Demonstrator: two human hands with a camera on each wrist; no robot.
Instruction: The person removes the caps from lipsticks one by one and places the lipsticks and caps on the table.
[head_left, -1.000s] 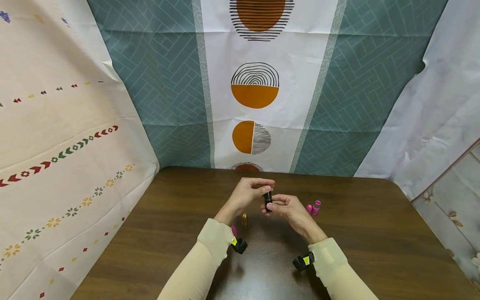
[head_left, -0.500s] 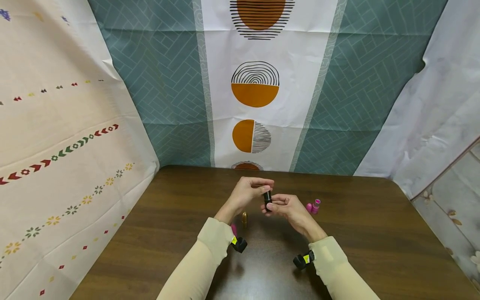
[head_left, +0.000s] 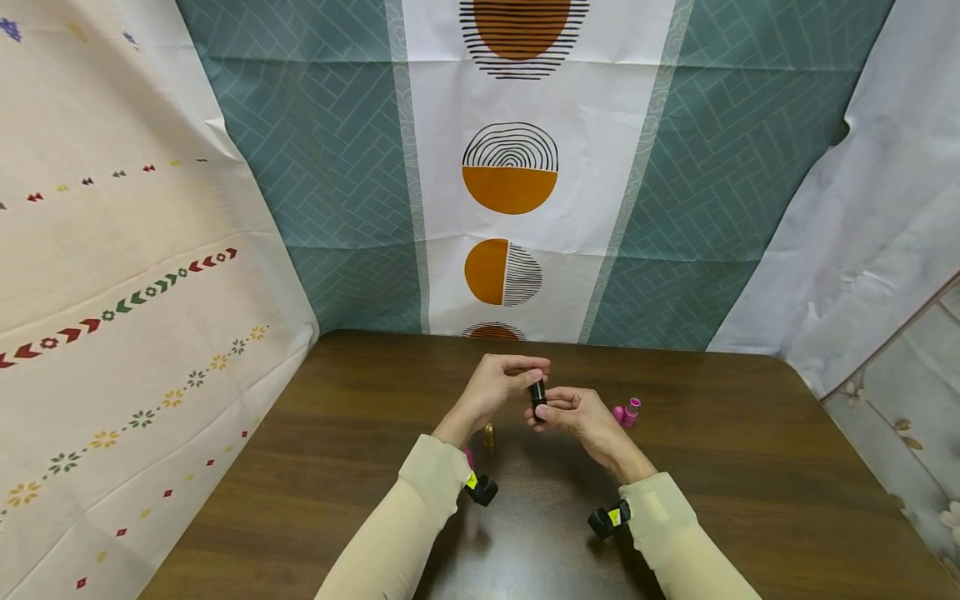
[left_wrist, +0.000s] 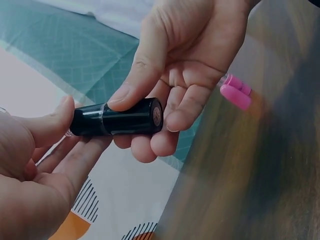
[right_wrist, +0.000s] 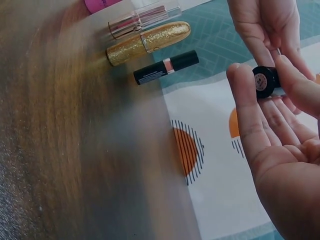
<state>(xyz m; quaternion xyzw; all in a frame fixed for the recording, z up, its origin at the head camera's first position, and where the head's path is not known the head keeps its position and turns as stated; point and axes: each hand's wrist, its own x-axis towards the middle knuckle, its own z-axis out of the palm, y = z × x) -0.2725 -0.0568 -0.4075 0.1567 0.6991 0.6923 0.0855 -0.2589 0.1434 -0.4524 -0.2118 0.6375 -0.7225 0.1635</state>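
A black lipstick (head_left: 537,400) with a thin silver ring round its middle is held up between both hands, over the table. My left hand (head_left: 491,392) pinches its upper end between thumb and fingers. Lower down, my right hand (head_left: 577,418) grips the other end, its thumb (left_wrist: 125,95) lying along the tube near the ring. The round label (left_wrist: 157,116) on the tube's base faces the camera in the left wrist view. In the right wrist view that base shows between the right thumb and fingers, while most of the tube is hidden.
On the wooden table (head_left: 337,467), a pink lipstick (head_left: 632,413) stands beyond the right hand with a pink cap beside it. A glittery gold lipstick (right_wrist: 150,42), a clear-capped one (right_wrist: 145,21) and a black one with a rose-gold band (right_wrist: 167,66) stand in a row.
Both hands keep their hold on the black lipstick. The tube and hands have shifted only very slightly to the right.
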